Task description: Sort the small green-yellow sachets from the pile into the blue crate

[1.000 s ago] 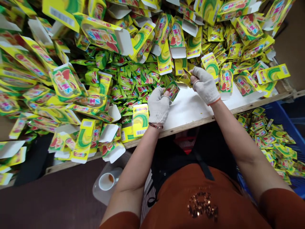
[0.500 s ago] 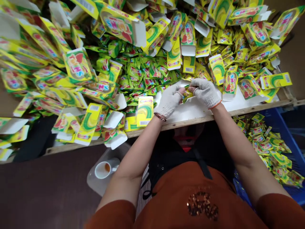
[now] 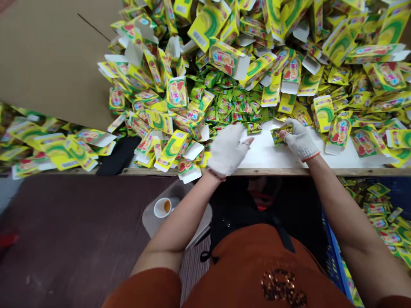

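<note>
My left hand point(image 3: 227, 149), in a white glove with bare fingertips, is spread above the white worktop, thumb pointing right. It is slightly blurred and partly covers a yellow carton point(image 3: 204, 159); I cannot tell whether they touch. In my gloved right hand point(image 3: 300, 139), a small yellow-green packet point(image 3: 276, 137) is pinched between thumb and fingers, just over the worktop point(image 3: 266, 156). A single green sachet point(image 3: 254, 127) lies between the hands, at the near edge of a heap of green sachets point(image 3: 229, 102). Larger yellow packets point(image 3: 302, 113) lie behind my right hand.
Yellow cartons point(image 3: 176, 92), many with open flaps, are piled left, behind and right. A wooden edge point(image 3: 272, 172) borders the worktop. Below right, a blue crate point(image 3: 335, 252) holds filled packets. A white cup point(image 3: 163, 207) stands in a clear plastic tub point(image 3: 149, 220) below left.
My left hand has parted from the packet and moved left, its fingers spreading. The right hand keeps the packet. The camera view has turned left, showing more cartons and floor there.
</note>
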The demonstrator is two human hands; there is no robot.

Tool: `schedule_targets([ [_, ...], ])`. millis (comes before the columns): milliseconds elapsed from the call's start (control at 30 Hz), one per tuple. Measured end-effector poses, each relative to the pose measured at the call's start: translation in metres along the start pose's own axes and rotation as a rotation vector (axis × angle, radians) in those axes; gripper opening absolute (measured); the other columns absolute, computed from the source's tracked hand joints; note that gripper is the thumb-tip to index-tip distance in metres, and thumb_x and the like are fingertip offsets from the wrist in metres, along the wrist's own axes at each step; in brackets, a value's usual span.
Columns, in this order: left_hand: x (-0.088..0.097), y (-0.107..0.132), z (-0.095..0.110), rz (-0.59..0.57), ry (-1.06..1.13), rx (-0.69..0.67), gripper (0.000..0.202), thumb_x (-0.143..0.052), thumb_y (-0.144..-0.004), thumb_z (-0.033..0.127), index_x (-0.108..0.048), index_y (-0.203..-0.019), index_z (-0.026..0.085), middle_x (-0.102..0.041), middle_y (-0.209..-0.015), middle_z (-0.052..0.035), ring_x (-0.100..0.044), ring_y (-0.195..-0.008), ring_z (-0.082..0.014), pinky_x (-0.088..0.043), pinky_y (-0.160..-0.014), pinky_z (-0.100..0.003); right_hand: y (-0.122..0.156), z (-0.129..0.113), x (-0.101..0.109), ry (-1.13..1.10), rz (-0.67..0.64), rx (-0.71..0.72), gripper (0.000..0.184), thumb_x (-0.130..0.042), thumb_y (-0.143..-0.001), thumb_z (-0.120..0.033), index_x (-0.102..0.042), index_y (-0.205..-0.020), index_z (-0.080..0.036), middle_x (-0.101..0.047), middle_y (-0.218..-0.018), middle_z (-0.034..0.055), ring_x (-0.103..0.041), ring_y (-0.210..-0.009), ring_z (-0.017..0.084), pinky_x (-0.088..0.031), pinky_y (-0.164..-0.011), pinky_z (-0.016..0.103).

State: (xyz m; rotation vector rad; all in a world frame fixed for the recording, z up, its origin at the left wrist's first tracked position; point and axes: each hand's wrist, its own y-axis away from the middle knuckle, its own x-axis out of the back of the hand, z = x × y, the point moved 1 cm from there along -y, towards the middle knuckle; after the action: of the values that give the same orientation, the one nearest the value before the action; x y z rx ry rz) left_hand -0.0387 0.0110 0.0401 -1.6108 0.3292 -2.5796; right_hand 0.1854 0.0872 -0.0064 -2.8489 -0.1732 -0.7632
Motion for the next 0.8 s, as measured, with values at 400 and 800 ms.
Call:
schedule_targets([
  [400,0.001,-0.017,0.004,-0.442,0.622,-0.027,0.037,-0.055,-0.085,0.041,-0.063,-0.110,0.015,-0.066,-0.096,-0.0057,-0.062,-0.095,-0.0237,-0.050,-0.091,-0.036,0.013,-0.021,0.016,-0.692,-0.117,-0.097,0.052,-0.075,-0.073,-0.055,-0.054,-0.107,-0.022,-0.063,-0.080,-0.0001,-0.056,-0.057,0.010,-0.047,-0.046,0.021],
  [800,-0.062,-0.033,0.027,-0.055,0.034,-0.159,0.079,-0.074,-0.072,0.037,-0.043,-0.140,0.012,-0.059,-0.130,-0.0191,-0.056,-0.121,-0.0355,-0.044,-0.103,-0.046,0.002,-0.011,0.017,-0.485,0.087,-0.259,0.048,-0.073,-0.072,-0.053,-0.053,-0.100,-0.021,-0.065,-0.082,0.0016,-0.059,-0.061,0.012,-0.052,-0.050,0.025],
])
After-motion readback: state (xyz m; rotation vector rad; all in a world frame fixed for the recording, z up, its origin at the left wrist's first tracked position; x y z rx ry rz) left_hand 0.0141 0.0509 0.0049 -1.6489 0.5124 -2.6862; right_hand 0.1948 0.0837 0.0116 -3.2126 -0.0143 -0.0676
